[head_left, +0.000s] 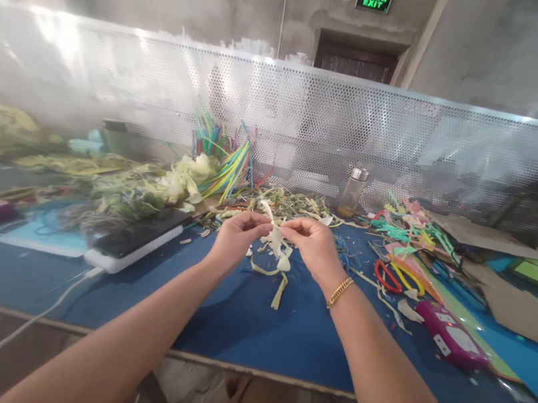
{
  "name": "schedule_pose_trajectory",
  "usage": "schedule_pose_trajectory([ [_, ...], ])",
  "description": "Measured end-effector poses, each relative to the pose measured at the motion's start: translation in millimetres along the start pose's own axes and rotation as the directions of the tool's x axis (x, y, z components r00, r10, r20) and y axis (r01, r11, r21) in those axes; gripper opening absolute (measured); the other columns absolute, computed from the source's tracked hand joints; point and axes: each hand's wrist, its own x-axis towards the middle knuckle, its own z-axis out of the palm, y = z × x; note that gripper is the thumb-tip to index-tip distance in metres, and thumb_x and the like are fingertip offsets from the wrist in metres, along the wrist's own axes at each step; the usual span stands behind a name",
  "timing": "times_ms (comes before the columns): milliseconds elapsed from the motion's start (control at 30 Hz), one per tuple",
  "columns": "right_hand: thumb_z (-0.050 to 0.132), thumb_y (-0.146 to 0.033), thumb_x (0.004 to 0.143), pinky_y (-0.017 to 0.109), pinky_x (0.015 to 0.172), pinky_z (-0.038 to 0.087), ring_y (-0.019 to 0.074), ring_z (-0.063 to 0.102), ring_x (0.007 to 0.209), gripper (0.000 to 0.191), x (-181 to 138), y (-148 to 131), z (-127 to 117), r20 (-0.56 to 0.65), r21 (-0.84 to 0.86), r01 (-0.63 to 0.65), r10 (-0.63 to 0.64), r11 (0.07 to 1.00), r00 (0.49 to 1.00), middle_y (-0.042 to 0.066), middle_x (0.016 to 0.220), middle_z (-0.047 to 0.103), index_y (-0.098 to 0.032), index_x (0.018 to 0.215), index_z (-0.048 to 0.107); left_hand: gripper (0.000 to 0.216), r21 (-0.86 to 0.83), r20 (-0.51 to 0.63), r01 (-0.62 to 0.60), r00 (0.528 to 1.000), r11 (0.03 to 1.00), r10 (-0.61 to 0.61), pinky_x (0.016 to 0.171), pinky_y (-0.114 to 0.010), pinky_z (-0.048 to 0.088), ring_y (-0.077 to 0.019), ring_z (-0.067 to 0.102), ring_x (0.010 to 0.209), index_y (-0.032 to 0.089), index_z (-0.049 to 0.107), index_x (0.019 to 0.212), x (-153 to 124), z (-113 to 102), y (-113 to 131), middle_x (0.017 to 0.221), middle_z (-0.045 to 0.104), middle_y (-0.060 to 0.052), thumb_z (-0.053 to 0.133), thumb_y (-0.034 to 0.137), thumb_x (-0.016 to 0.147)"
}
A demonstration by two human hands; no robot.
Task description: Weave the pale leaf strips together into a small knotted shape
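Observation:
Above the blue tabletop, my left hand and my right hand meet nearly fingertip to fingertip. Both pinch a thin pale cream strip, which looks like husk or ribbon; its exact kind is unclear. One end sticks up between the hands. Below them, more pale curled pieces show; I cannot tell whether they hang from the strip or lie on the table. A gold bracelet circles my right wrist. Behind the fingers lies a heap of dry, pale-green scraps.
Left stands a black-and-white flat device with a white cable, under greenish strands. Colourful pipe cleaners and a glass bottle stand at the back. Right lie red-handled scissors, a purple box-like device and cardboard. A perforated metal screen borders the table.

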Motion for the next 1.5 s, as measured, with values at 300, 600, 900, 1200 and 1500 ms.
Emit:
schedule_pose_trajectory([
  [300,0.068,-0.038,0.068,0.026,0.063,0.046,0.0105,0.055,0.063,0.024,0.4,7.1,7.4,-0.006,0.066,-0.016,0.016,0.998,1.0,0.001,0.07,0.063,-0.018,0.077,0.061,0.028,-0.104,0.09,0.03,0.996,0.994,-0.021,0.058,-0.023,0.043,-0.0099,0.055,0.061,0.016,0.066,0.081,-3.6,1.1,2.1,0.068,0.063,0.0,0.077,0.033,0.061],
  [600,0.067,-0.035,0.068,0.025,0.06,0.045,0.0108,0.055,0.061,0.021,0.0,7.7,9.8,-0.039,0.059,0.015,-0.013,0.998,0.999,0.0,0.068,0.06,-0.018,0.075,0.057,0.025,-0.17,0.119,0.063,0.992,0.983,-0.043,0.062,-0.023,0.043,-0.0093,0.055,0.064,0.017,0.066,0.08,-4.4,1.5,4.2,0.071,0.063,0.0,0.077,0.029,0.062],
  [900,0.063,-0.022,0.076,0.038,0.085,0.04,0.019,0.056,0.089,0.01,-7.7,-6.5,7.1,0.012,-0.506,0.378,-0.432,0.776,0.902,0.003,0.088,0.064,-0.023,0.085,0.06,0.02,-0.317,0.098,0.202,0.979,0.927,-0.18,0.058,-0.019,0.04,-0.0063,0.051,0.058,0.015,0.063,0.072,-6.6,3.8,9.3,0.064,0.059,0.002,0.077,0.026,0.062],
  [1200,0.063,-0.024,0.079,0.04,0.092,0.029,0.0209,0.048,0.099,0.007,-11.6,-11.2,8.3,0.153,-0.709,0.491,-0.569,0.506,0.808,0.0,0.099,0.062,-0.027,0.085,0.064,0.021,-0.387,0.106,0.234,0.972,0.892,-0.209,0.06,-0.018,0.042,-0.0067,0.054,0.062,0.015,0.062,0.074,-5.5,2.5,5.2,0.07,0.061,0.001,0.077,0.024,0.062],
  [1500,0.06,-0.025,0.079,0.038,0.086,0.037,0.0196,0.055,0.088,0.003,-7.6,0.0,15.0,-0.072,-0.465,0.385,-0.467,0.797,0.881,0.002,0.087,0.065,-0.023,0.077,0.062,0.024,-0.113,0.062,0.015,0.998,0.994,-0.008,0.06,-0.022,0.041,-0.0095,0.054,0.062,0.015,0.065,0.078,-2.5,-1.1,1.4,0.068,0.062,0.0,0.075,0.032,0.064],
])
